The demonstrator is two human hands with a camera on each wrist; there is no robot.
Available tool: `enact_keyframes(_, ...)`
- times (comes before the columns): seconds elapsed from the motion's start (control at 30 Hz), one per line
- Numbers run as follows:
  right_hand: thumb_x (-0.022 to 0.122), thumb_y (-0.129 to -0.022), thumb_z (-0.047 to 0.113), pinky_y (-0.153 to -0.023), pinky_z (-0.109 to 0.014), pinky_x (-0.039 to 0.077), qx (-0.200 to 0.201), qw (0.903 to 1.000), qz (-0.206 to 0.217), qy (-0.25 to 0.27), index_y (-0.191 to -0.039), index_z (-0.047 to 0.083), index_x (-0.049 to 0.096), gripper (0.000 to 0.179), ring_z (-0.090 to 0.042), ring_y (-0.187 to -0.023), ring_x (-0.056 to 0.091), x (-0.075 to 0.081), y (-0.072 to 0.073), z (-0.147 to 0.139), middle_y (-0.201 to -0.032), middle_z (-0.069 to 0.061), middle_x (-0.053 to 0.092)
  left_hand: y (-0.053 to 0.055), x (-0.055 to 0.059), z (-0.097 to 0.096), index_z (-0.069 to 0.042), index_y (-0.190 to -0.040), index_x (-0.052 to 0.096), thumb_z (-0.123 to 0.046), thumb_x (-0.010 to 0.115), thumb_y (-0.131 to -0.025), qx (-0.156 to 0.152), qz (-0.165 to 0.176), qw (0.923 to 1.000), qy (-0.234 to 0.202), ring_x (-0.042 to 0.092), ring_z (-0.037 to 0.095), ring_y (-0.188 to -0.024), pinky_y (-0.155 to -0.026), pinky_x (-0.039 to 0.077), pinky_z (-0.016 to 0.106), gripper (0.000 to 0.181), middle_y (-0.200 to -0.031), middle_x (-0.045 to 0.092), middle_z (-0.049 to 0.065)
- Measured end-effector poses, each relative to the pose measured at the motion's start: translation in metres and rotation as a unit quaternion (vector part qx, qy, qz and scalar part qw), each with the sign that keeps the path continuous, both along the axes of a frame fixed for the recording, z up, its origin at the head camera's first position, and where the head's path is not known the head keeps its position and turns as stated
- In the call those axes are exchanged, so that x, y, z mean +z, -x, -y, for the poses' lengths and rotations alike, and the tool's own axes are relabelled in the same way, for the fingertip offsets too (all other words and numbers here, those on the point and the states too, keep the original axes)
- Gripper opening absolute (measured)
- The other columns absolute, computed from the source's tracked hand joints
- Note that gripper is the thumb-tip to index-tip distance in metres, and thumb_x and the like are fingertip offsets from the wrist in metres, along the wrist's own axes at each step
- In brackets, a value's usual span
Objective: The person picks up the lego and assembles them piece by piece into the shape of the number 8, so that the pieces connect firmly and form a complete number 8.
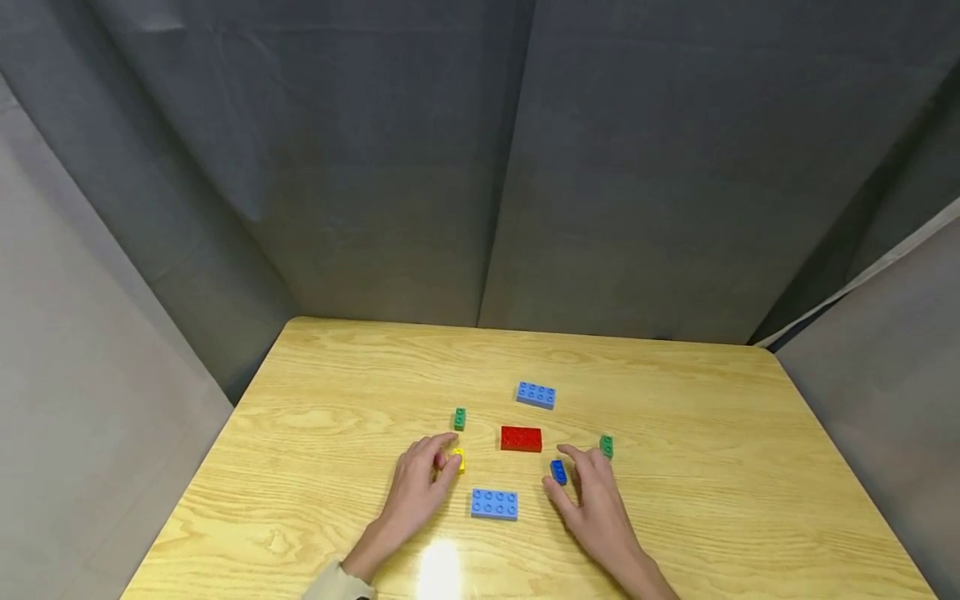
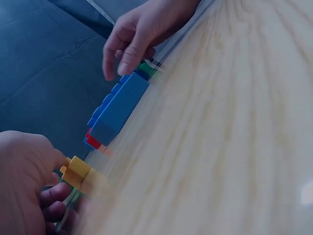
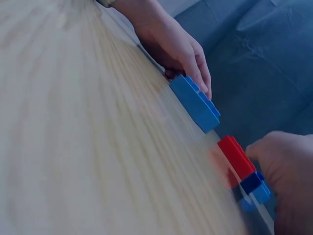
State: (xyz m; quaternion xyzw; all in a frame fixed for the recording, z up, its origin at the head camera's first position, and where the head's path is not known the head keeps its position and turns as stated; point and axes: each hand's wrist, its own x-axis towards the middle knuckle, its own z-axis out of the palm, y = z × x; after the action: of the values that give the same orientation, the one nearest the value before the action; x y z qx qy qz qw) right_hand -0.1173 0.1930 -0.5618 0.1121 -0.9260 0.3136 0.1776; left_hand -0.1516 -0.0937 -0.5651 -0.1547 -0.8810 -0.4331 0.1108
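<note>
Beside a small yellow brick (image 1: 461, 461), my left hand (image 1: 416, 487) has its thumb and index finger spread apart, with the brick at the gap between their tips. In the left wrist view the yellow brick (image 2: 76, 171) stands on the table right at that hand. My right hand (image 1: 596, 500) reaches around a small dark blue brick (image 1: 558, 472), thumb on the near side and index finger beyond it, both apart from the brick. Seen from the right wrist, this dark blue brick (image 3: 251, 182) overlaps the red brick (image 3: 235, 156).
Between the hands lie a red brick (image 1: 521, 450) and, nearer, a light blue brick (image 1: 494, 505). Another light blue brick (image 1: 536, 395) lies farther back. Small green bricks lie beyond the left hand (image 1: 460, 419) and by the right knuckles (image 1: 607, 447). Grey curtains (image 1: 375, 167) surround the wooden table (image 1: 712, 467).
</note>
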Motion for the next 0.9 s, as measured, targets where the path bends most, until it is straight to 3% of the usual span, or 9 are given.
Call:
enact_keyframes(0.13,0.082,-0.092,0.013,-0.068,-0.021,0.034,0.051,0.9971,-0.048,0.031,-0.125,0.004,0.070,0.037,-0.007,-0.079,0.038,0.002,-0.005,0.008,-0.081,0.002,0.047,-0.001,0.000,0.000,-0.003,-0.139,0.063,-0.021,0.072,-0.101,-0.001,-0.009,0.9999,0.008,0.046,0.010,-0.074,-0.079,0.038,0.034,0.043,-0.082,0.052,-0.010)
enact_keyframes(0.23,0.079,-0.095,0.013,-0.066,-0.020,0.036,0.090,0.9935,-0.052,0.046,-0.122,0.006,0.071,0.029,-0.007,-0.076,0.041,0.003,-0.010,0.013,-0.079,0.005,0.049,-0.003,0.001,0.000,-0.004,-0.142,0.061,-0.026,0.072,-0.101,-0.011,-0.002,0.9999,0.009,0.047,0.013,-0.079,-0.085,0.037,0.040,0.048,-0.083,0.053,-0.007)
enact_keyframes(0.4,0.077,-0.097,0.017,-0.066,-0.019,0.037,0.129,0.9899,-0.036,0.049,-0.122,0.009,0.072,0.027,-0.007,-0.075,0.042,0.000,-0.015,0.018,-0.081,0.008,0.051,-0.005,-0.002,-0.001,-0.006,-0.146,0.057,-0.029,0.077,-0.096,-0.016,0.009,0.9996,0.019,0.046,0.014,-0.083,-0.087,0.035,0.041,0.059,-0.086,0.055,-0.001)
enact_keyframes(0.5,0.080,-0.095,0.017,-0.066,-0.019,0.037,0.140,0.9881,-0.031,0.055,-0.121,0.008,0.072,0.029,-0.007,-0.075,0.042,-0.004,-0.015,0.019,-0.083,0.008,0.052,-0.003,-0.006,-0.002,-0.009,-0.146,0.058,-0.030,0.080,-0.093,-0.010,0.003,0.9993,0.036,0.044,0.011,-0.083,-0.085,0.034,0.036,0.062,-0.086,0.055,-0.003)
enact_keyframes(0.67,0.080,-0.095,0.024,-0.069,-0.020,0.039,0.159,0.9847,0.002,0.070,-0.123,0.008,0.071,0.033,-0.006,-0.079,0.047,-0.007,-0.016,0.019,-0.086,0.009,0.053,-0.002,-0.009,-0.003,-0.014,-0.135,0.067,-0.032,0.082,-0.090,-0.002,-0.009,0.9980,0.062,0.041,0.009,-0.082,-0.080,0.033,0.032,0.051,-0.087,0.054,-0.009)
enact_keyframes(0.9,0.078,-0.096,0.033,-0.070,-0.020,0.040,0.191,0.9792,0.044,0.050,-0.128,0.012,0.070,0.039,-0.006,-0.081,0.047,-0.008,-0.014,0.018,-0.090,0.012,0.053,-0.003,-0.012,-0.002,-0.014,-0.121,0.074,-0.030,0.085,-0.086,0.009,-0.036,0.9967,0.072,0.041,0.007,-0.082,-0.079,0.034,0.031,0.040,-0.086,0.056,-0.008)
